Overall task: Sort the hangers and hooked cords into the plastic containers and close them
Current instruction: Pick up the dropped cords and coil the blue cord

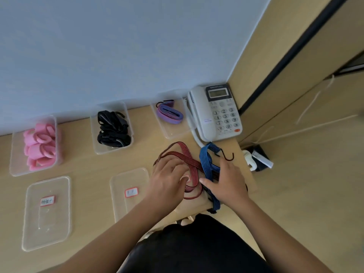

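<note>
Sitting at the far left of the wooden table (pixel 88 170), a clear container (pixel 34 146) is holding a heap of pink hangers (pixel 40 147), and its lid (pixel 47 212) with a red-edged label is lying flat just nearer. To the right, a second container (pixel 112 128) is holding black hangers (pixel 113 130); another labelled lid (pixel 128 194) is lying nearer, its right edge passing under the person's left forearm. Further right, a third container (pixel 169 117) is standing against the wall with a coiled purple hooked cord (pixel 169 114) inside. A grey desk telephone (pixel 214 112) is sitting just beside it at the table's far right corner.

Near the table's right edge, two cords are lying tangled and crossing each other. The left hand (pixel 167 179) is resting on the red cord (pixel 187 164), fingers curled loosely and pressing down on its loops rather than pinching them. The right hand (pixel 228 180) is lying over the blue cord (pixel 206 160), fingers spread and thumb reaching left toward the red strands; whether it is actually gripping the cord cannot be told. A dark metal hook (pixel 228 156) on the blue cord is sticking out just beyond the right fingertips. Both cords are out on the table, outside every container.
</note>
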`<state>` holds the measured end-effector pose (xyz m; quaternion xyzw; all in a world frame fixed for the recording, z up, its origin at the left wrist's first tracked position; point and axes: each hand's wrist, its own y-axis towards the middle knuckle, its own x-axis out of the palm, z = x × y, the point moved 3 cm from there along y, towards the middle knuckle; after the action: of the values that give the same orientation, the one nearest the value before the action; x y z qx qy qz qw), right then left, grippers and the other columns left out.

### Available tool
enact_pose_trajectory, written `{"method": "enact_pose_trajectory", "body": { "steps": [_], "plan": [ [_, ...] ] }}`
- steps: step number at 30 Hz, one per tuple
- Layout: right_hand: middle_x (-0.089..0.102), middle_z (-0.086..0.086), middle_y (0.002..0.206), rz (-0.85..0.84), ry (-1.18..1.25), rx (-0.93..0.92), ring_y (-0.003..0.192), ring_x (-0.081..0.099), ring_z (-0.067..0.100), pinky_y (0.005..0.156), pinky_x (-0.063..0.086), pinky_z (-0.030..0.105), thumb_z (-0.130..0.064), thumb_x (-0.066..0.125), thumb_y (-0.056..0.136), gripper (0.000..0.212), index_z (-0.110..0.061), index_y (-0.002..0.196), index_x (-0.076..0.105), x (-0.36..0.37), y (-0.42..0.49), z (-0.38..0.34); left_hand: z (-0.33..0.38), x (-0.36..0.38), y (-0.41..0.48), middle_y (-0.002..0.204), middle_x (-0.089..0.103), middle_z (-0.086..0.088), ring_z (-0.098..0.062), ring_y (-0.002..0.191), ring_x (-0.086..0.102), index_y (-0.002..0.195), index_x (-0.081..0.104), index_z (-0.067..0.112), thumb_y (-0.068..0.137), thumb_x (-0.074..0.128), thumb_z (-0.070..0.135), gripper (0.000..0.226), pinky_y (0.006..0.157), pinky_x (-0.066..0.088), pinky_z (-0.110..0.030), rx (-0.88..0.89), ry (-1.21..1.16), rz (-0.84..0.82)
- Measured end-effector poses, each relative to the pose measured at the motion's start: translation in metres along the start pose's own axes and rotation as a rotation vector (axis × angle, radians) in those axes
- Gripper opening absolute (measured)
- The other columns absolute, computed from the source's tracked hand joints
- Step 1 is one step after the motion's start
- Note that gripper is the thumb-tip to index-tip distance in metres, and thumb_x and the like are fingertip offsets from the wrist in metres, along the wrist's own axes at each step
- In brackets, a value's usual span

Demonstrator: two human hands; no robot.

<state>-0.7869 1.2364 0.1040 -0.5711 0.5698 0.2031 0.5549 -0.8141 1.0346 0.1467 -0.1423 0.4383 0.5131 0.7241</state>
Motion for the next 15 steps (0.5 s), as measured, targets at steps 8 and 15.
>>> {"method": "enact_pose_trajectory", "body": {
  "steps": [8,15],
  "plan": [
    [0.064,0.001,0.112,0.121,0.039,-0.098,0.11,0.053,0.027,0.092,0.047,0.042,-0.06,0.062,0.085,0.052,-0.021,0.119,0.063,0.003,0.015,-0.007,0.01,0.017,-0.006,0.106,0.075,-0.016,-0.04,0.105,0.069,0.097,0.077,-0.001,0.076,0.083,0.0,0.022,0.087,0.057,-0.054,0.046,0.094,-0.122],
    [0.053,0.004,0.065,0.125,0.252,-0.078,0.06,0.053,0.023,0.055,0.041,0.038,-0.026,0.063,0.093,0.028,-0.012,0.074,0.049,-0.006,0.013,0.001,0.005,0.03,-0.011,0.11,0.075,-0.014,-0.037,0.108,0.069,0.098,0.077,0.004,0.074,0.087,0.009,0.027,0.092,0.054,-0.048,0.013,0.168,-0.194]
  ]
}}
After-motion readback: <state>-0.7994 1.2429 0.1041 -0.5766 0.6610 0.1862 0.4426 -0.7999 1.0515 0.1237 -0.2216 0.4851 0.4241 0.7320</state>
